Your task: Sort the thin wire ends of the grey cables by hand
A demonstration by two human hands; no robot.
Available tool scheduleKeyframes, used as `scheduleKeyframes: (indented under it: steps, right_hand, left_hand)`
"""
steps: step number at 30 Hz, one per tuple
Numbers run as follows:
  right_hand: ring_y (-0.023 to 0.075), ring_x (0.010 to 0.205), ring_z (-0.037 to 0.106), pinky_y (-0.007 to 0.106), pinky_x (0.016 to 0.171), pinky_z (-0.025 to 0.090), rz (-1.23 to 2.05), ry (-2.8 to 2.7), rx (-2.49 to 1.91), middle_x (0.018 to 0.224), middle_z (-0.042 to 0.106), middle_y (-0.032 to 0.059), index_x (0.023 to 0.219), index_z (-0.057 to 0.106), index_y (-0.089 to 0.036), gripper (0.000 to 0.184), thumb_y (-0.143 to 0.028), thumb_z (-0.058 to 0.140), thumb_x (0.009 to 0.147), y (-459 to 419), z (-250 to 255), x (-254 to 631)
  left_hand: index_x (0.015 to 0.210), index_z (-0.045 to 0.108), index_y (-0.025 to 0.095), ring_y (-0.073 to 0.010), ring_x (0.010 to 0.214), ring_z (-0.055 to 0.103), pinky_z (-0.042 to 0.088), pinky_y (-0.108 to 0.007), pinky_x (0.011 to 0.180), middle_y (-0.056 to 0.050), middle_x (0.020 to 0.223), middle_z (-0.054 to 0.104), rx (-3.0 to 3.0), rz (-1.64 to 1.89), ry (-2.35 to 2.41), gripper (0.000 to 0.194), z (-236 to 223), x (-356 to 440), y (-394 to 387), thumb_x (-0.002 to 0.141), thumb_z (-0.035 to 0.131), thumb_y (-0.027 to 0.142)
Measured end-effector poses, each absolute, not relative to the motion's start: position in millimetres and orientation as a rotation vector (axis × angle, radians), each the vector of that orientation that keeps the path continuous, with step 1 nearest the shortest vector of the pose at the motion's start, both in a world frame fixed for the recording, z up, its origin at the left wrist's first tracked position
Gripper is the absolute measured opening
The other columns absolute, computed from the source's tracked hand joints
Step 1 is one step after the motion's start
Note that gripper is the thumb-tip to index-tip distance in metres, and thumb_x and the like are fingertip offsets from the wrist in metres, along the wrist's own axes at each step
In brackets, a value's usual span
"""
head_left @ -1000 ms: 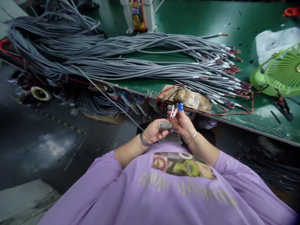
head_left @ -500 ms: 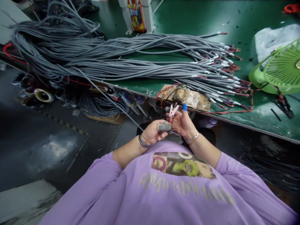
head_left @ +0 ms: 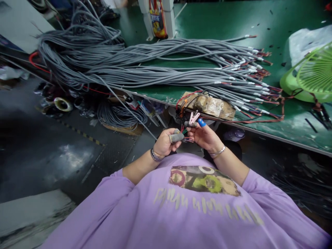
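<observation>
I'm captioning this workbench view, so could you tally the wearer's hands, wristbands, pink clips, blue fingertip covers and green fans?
Left hand and right hand: 2
Left wristband and right wristband: 2
Pink clip: 1
Blue fingertip cover: 1
Green fan: 1
Total: 7
The wires between the fingers are too fine to count.

A: What's the shirt (head_left: 116, 214) like?
B: Lt purple, w/ multicol. print (head_left: 204, 180) + pale lettering (head_left: 207, 205) on chest.
A: Wrists & thumbs?
B: L: dark metal band (head_left: 156, 155), grey thumb cover (head_left: 176, 138). R: silver bangle (head_left: 218, 152), blue thumb cover (head_left: 201, 122).
</observation>
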State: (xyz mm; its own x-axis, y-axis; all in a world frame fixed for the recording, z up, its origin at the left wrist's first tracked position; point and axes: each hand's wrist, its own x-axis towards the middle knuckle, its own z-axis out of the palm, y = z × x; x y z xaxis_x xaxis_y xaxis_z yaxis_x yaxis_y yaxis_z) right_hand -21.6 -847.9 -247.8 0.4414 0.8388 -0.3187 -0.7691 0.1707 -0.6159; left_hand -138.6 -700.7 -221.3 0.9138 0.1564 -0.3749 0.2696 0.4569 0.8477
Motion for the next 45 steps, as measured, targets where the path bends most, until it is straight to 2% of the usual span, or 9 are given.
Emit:
scheduleKeyframes:
  steps: [4, 9, 12, 20, 24, 31, 36, 41, 45]
  right_hand:
    - [0.0163, 0.077, 0.068, 0.027, 0.066, 0.054, 1.226, -0.283, -0.873, 0.089, 0.073, 0.0050, 0.099, 0.072, -0.018, 0.050, -0.051, 0.084, 0.063, -857, -241, -31]
    - [0.0089, 0.058, 0.059, 0.021, 0.056, 0.048, 1.141, -0.275, -1.039, 0.069, 0.068, -0.0002, 0.080, 0.070, -0.016, 0.035, -0.038, 0.088, 0.060, -867, -232, -38]
    - [0.0078, 0.055, 0.056, 0.020, 0.054, 0.047, 1.093, -0.281, -1.045, 0.064, 0.065, -0.0017, 0.077, 0.071, -0.016, 0.031, -0.034, 0.088, 0.059, -873, -234, -37]
    - [0.0109, 0.062, 0.063, 0.027, 0.064, 0.058, 1.083, -0.083, -0.962, 0.075, 0.070, 0.0010, 0.078, 0.069, -0.018, 0.031, -0.041, 0.083, 0.064, -881, -255, -24]
    - [0.0108, 0.062, 0.063, 0.026, 0.063, 0.058, 1.082, -0.017, -0.978, 0.073, 0.070, 0.0005, 0.077, 0.066, -0.018, 0.029, -0.039, 0.083, 0.065, -876, -264, -16]
    - [0.0107, 0.062, 0.063, 0.025, 0.060, 0.059, 1.109, 0.007, -0.969, 0.074, 0.071, 0.0012, 0.079, 0.068, -0.018, 0.035, -0.043, 0.086, 0.062, -867, -273, -6]
    - [0.0109, 0.061, 0.064, 0.024, 0.059, 0.058, 1.121, -0.027, -0.947, 0.075, 0.072, 0.0018, 0.079, 0.069, -0.017, 0.031, -0.038, 0.085, 0.064, -866, -280, -1]
    - [0.0109, 0.059, 0.063, 0.025, 0.060, 0.059, 1.092, 0.025, -0.913, 0.075, 0.073, 0.0029, 0.079, 0.070, -0.018, 0.022, -0.038, 0.078, 0.076, -864, -283, 1]
    - [0.0112, 0.058, 0.063, 0.025, 0.059, 0.059, 1.100, 0.058, -0.924, 0.074, 0.072, 0.0049, 0.077, 0.070, -0.017, 0.035, -0.051, 0.068, 0.085, -861, -279, 2]
  left_hand:
    - [0.063, 0.055, 0.015, -0.0052, 0.029, 0.039, 0.023, -0.017, 0.030, 0.003, 0.044, 0.055, 1.254, -0.084, 0.454, 0.041, -217, -145, -712, 0.062, 0.080, 0.047]
    - [0.063, 0.059, 0.015, -0.0045, 0.030, 0.038, 0.023, -0.017, 0.032, 0.004, 0.044, 0.055, 1.392, -0.122, 0.478, 0.037, -213, -152, -731, 0.062, 0.079, 0.046]
    - [0.062, 0.057, 0.015, -0.0047, 0.030, 0.039, 0.024, -0.017, 0.032, 0.003, 0.045, 0.055, 1.400, -0.134, 0.474, 0.034, -215, -154, -735, 0.064, 0.077, 0.043]
    - [0.065, 0.053, 0.018, -0.0053, 0.029, 0.035, 0.019, -0.016, 0.031, 0.006, 0.039, 0.048, 1.153, 0.222, 0.551, 0.036, -199, -148, -689, 0.054, 0.081, 0.037]
    - [0.065, 0.051, 0.018, -0.0048, 0.029, 0.034, 0.021, -0.016, 0.032, 0.007, 0.039, 0.046, 1.051, 0.278, 0.590, 0.031, -192, -146, -667, 0.057, 0.078, 0.031]
    - [0.066, 0.053, 0.017, -0.0060, 0.028, 0.037, 0.021, -0.016, 0.029, 0.005, 0.042, 0.051, 1.076, 0.175, 0.548, 0.036, -211, -134, -674, 0.053, 0.081, 0.035]
    - [0.065, 0.056, 0.015, -0.0062, 0.026, 0.037, 0.021, -0.017, 0.027, 0.002, 0.042, 0.054, 1.153, -0.197, 0.465, 0.037, -225, -125, -694, 0.059, 0.081, 0.042]
    - [0.065, 0.057, 0.014, -0.0055, 0.026, 0.036, 0.021, -0.016, 0.027, 0.002, 0.040, 0.054, 1.125, -0.286, 0.417, 0.037, -225, -120, -702, 0.059, 0.080, 0.043]
    - [0.066, 0.058, 0.014, -0.0060, 0.026, 0.037, 0.022, -0.016, 0.027, 0.002, 0.041, 0.055, 1.116, -0.291, 0.401, 0.036, -222, -120, -702, 0.059, 0.079, 0.042]
